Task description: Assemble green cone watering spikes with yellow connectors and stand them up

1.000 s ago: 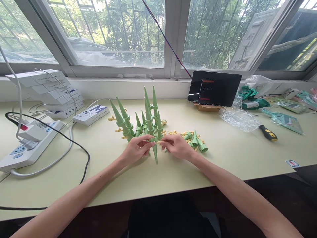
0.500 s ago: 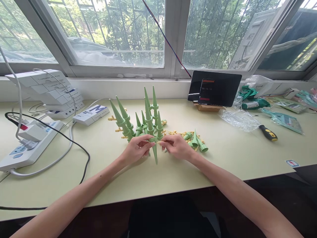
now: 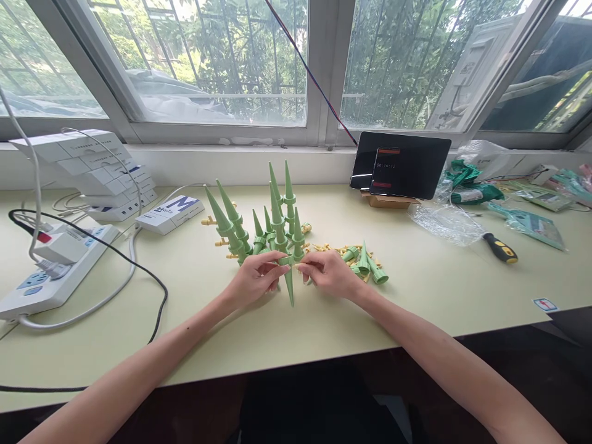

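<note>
My left hand point(image 3: 261, 271) is closed on a green plastic watering spike point(image 3: 289, 288), holding it by its collar with the tip pointing down. Close beside it, my right hand point(image 3: 330, 272) pinches something small by the spike's side. A bit of pale yellow shows at those fingertips, but most of it is hidden. Just behind both hands, several green watering spikes point(image 3: 222, 216) stand tip up, some with yellow valves point(image 3: 209, 220) sticking out sideways. To the right of my right hand lies a pile of loose green spikes point(image 3: 364, 262) and small yellow parts point(image 3: 340, 248).
On the left are a power strip point(image 3: 60, 277), a black cable point(image 3: 161, 296), stacked white boxes point(image 3: 111, 166) and a single white box point(image 3: 171, 214). At the back stands a dark tablet point(image 3: 416, 163). Rightward lie clear plastic wrap point(image 3: 444, 223), a screwdriver point(image 3: 502, 248) and plastic bags point(image 3: 531, 225).
</note>
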{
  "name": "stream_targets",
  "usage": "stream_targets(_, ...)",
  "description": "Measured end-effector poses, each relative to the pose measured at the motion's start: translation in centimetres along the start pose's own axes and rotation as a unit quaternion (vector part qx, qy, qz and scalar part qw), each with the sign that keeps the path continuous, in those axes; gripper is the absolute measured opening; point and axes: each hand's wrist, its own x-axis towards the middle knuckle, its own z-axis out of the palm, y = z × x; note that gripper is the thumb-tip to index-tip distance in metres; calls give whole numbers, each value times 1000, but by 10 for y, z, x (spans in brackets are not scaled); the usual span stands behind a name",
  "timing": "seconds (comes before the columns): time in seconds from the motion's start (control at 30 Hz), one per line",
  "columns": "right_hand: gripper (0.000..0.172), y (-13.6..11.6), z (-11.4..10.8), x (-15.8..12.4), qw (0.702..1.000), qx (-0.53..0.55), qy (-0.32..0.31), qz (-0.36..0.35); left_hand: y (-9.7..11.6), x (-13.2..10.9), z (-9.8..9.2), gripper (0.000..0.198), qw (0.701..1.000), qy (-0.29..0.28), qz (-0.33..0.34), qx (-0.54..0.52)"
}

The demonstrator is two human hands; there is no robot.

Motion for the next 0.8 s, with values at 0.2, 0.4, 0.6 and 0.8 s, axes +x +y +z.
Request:
stream_targets(0.2,20,0,1,0,1000,10,8,9,2,0,-1,22,1000,-2,-9,9)
stream_targets(0.4,19,0,1,2,999,28,38,13,10,2,0,27,999,-13,-38,-9)
stream_targets(0.6,17,1,1,2,999,31,32,7,16,3,0,27,999,-18,-40,-30)
stream_targets(0.8,15,2,2,2,1000,5,28,-14,16,3,1,26,998,-21,-47,-30)
